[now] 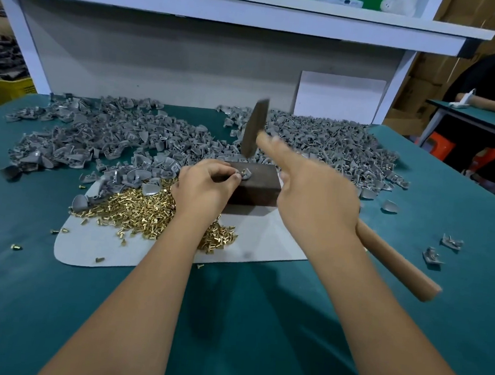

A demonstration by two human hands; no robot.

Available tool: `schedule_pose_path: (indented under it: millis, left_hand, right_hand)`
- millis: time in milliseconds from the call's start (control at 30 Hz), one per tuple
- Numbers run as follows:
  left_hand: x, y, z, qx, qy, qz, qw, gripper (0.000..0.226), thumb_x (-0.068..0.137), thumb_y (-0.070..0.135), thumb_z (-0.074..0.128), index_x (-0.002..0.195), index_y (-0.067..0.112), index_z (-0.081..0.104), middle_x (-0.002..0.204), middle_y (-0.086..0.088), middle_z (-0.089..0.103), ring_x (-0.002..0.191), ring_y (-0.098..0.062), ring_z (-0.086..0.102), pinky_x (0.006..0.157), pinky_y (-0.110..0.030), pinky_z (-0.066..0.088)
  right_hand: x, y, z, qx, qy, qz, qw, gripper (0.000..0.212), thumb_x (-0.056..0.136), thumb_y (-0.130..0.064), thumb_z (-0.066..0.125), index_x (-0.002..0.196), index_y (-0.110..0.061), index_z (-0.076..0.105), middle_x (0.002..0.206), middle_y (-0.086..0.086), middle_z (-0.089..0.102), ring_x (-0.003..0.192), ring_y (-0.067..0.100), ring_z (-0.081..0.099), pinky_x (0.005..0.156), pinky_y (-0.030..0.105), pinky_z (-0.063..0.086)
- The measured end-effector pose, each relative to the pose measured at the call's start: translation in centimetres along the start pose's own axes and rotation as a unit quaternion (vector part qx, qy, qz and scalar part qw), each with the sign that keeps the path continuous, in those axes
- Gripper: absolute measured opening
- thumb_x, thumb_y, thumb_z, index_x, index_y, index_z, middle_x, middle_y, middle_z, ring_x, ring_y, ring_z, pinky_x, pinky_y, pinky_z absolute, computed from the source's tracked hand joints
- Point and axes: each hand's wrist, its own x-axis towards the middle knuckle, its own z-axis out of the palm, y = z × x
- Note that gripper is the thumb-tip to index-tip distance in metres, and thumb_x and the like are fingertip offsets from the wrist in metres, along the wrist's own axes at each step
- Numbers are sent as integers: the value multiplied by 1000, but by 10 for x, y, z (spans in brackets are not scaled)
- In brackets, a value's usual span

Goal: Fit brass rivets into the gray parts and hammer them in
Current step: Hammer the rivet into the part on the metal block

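A green table (23, 272) carries gray parts (101, 138) (heaped), a white mat (91, 248) and stray rivets (16, 247).

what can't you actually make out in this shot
1. Head view: the dark metal hammer head and right hand are motion-blurred, so the grip on the wooden handle is unclear.
2. How deep the brass rivet sits in the small gray part on the dark block: too small, partly covered by the left hand's fingers.
3. The brass rivet pile is partly hidden by the left forearm.

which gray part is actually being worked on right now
The gray part on top of the dark block, pinched by the left hand under the raised hammer. The rest lie on the table.
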Motion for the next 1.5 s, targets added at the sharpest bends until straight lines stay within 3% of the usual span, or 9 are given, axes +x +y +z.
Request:
schedule_pose_path:
  millis: [67,300,500,600,733,867,1100,1300,1500]
  left_hand:
    - [0,0,1,-12,-2,-8,1000,27,83,41,75,60,46,62,90,31,61,119,-20,54,104,-48,39]
    - [0,-1,1,1,0,22,1000,25,85,40,74,66,49,60,99,24,61,120,-22,53,103,-50,40]
    - [1,-1,2,-34,2,-8,999,27,83,39,76,60,47,63,93,30,62,119,-20,55,104,-50,41]
    - [2,0,2,-18,8,-11,1000,29,82,41,76,58,47,62,89,34,59,121,-18,53,105,-49,39]
    - [1,0,2,-4,12,-10,1000,30,82,42,76,57,48,60,86,36,57,119,-15,54,105,-49,39]
    - [1,0,3,-15,13,-9,1000,30,82,42,76,57,49,61,87,36,59,120,-16,54,104,-49,40]
    - [3,0,3,-22,4,-7,1000,26,82,41,76,61,47,62,91,31,60,121,-17,52,105,-49,39]
    - [2,0,3,-37,-7,-2,999,24,84,39,75,64,46,64,99,25,65,121,-20,54,104,-51,40]
    - [3,1,3,-6,0,-4,1000,26,84,42,74,63,47,61,99,27,62,123,-17,51,107,-50,37]
  right_hand:
    - [-4,2,7,-1,-53,-13,999,67,94,-16,48,139,-57,18,101,0,66,82,26,62,56,30,30]
    - [8,6,-8,31,49,32,998,63,93,-19,52,141,-52,27,79,-2,59,59,20,45,43,24,18]
    - [-3,7,8,-11,-49,-25,998,68,94,-17,48,139,-58,18,100,-1,67,82,26,64,51,30,26]
    - [3,6,5,3,-17,10,1000,64,93,-21,51,139,-56,23,93,-1,67,71,26,60,44,25,20]
    - [-2,1,8,18,-20,-13,1000,67,92,-20,51,139,-56,20,97,-1,67,77,25,63,53,29,31]
    - [2,0,5,9,-28,0,1000,64,90,-19,51,136,-55,26,96,-1,66,67,22,46,45,25,18]
    - [1,2,7,19,-18,24,999,65,92,-19,51,139,-55,25,98,-1,67,77,26,61,45,26,17]
    - [-2,1,10,49,-39,28,998,63,91,-17,50,137,-57,32,102,-1,68,88,27,63,57,29,29]
    - [-6,-2,10,91,34,48,994,58,95,-21,48,140,-54,30,89,1,64,63,22,47,52,30,30]
